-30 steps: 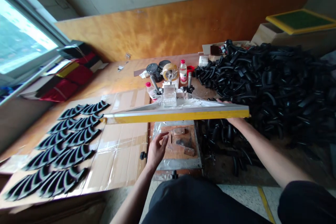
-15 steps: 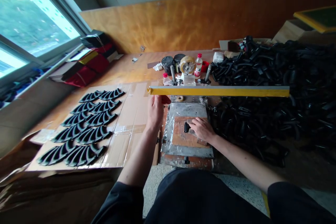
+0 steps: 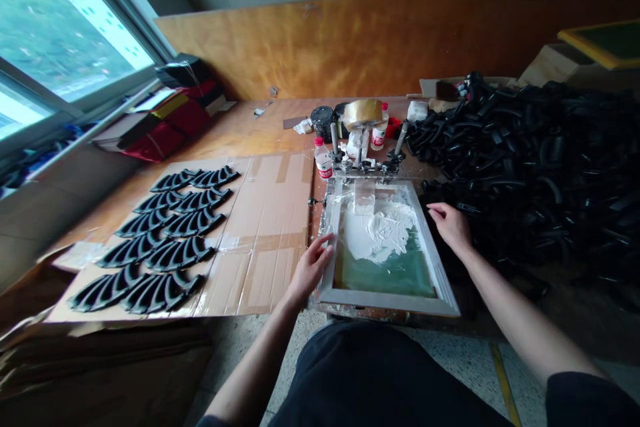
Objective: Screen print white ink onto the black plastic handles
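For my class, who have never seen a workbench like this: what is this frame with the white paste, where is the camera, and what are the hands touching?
The one view comes from a camera on the person's head, looking down at their own arms. The screen frame lies flat, hinged at clamps at its far end; white ink sits on its green mesh. The left hand rests open on the frame's left edge. The right hand hovers open beside the right edge, holding nothing. Left of it, black fin-shaped parts lie in rows on cardboard. On the right is a heap of black curved parts. Behind stand bottles and a tape roll.
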Tool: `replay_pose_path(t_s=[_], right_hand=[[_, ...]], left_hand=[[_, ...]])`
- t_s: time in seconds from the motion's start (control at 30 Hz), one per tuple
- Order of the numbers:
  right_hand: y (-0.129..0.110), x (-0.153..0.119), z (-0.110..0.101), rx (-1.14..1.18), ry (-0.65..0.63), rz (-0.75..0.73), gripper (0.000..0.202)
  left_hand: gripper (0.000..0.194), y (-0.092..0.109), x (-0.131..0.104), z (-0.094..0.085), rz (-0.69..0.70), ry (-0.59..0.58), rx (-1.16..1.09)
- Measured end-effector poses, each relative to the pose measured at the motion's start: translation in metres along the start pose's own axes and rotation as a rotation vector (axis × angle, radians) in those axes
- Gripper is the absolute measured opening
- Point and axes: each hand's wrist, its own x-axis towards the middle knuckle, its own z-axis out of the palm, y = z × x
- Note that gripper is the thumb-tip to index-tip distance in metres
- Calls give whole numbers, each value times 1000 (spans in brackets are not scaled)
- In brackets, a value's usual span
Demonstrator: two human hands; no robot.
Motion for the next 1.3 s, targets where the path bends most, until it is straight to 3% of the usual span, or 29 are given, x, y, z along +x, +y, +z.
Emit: replay_pose_path(t_s=[0.1, 0.17, 0.27, 0.33, 0.4, 0.53, 0.6, 0.67, 0.77, 0.83, 0.93, 1.0, 1.1, 1.2, 1.3], right_hand=[[-40, 29, 10, -42, 66, -193, 51], [-78, 45, 29, -117, -25, -364, 62], [-115, 52, 57, -228, -253, -393, 40], [-119, 43, 66, -272, -367, -388, 19], [-110, 25, 65, -273, -424, -484, 7], [-91, -13, 43, -202, -547, -811, 22], [-89, -18, 34, -192, -619, -873, 25], [-93, -15, 32, -187, -632, -825, 25], [-97, -15, 44, -197, -495, -727, 26], [-94, -25, 52, -207, -417, -752, 29], [-85, -42, 55, -167, -444, -803, 31], [-86, -41, 52, -124, -474, -759, 24], [-102, -8, 50, -64, -393, -597, 21], [-116, 44, 43, -60, -260, -442, 51], [-96, 86, 16, -32, -149, -296, 56]], left_hand=[[59, -32, 9, 12, -68, 6, 137], [57, -44, 15, 17, -78, 16, 220], [54, -52, 21, 19, -73, 0, 283], [54, -54, 23, 18, -77, -10, 298], [53, -56, 23, 18, -84, -11, 306], [53, -59, 22, 18, -90, -10, 293], [53, -59, 23, 18, -93, -10, 281], [53, -60, 23, 18, -94, -8, 277], [53, -61, 24, 17, -85, -14, 272], [54, -61, 24, 16, -79, -18, 266], [53, -61, 24, 16, -84, -10, 253], [54, -58, 23, 16, -97, -2, 244], [56, -47, 20, 12, -99, -9, 207], [64, -26, 14, 4, -75, -30, 87], [63, 10, 10, -5, -49, -33, -87]])
